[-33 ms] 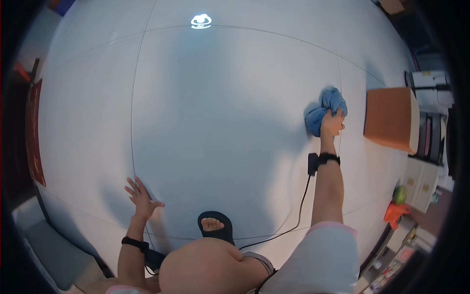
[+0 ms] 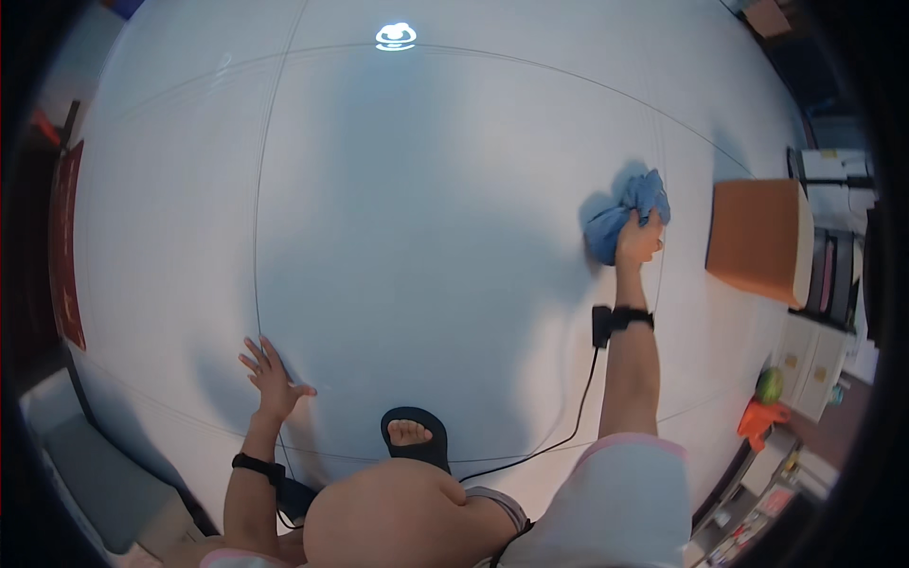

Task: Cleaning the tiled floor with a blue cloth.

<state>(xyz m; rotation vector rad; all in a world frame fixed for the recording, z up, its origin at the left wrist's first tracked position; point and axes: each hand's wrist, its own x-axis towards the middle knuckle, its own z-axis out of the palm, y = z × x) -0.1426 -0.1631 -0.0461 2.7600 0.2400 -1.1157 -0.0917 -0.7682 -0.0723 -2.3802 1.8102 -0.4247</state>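
Observation:
My right hand (image 2: 640, 235) is closed on a bunched blue cloth (image 2: 614, 232), which lies on the white tiled floor (image 2: 492, 123) at the right of the head view. A dark strap with a small box (image 2: 620, 324) and cable is on my right wrist. At the lower left, my left hand (image 2: 273, 379) rests on the floor with its fingers spread and nothing in it; a black strap is on that wrist. My foot in a black slipper (image 2: 413, 445) stands between my arms, near the bottom.
An orange-brown box-like block (image 2: 757, 237) stands just right of the cloth. White drawers (image 2: 810, 364), a green round object (image 2: 769, 386) and an orange bag (image 2: 757, 421) are beyond it. A grey padded seat (image 2: 109, 473) sits lower left; a red panel (image 2: 68, 246) lines the left side.
The cloth and my right hand have shifted very slightly left. The surroundings on the right appear a little lower in the picture.

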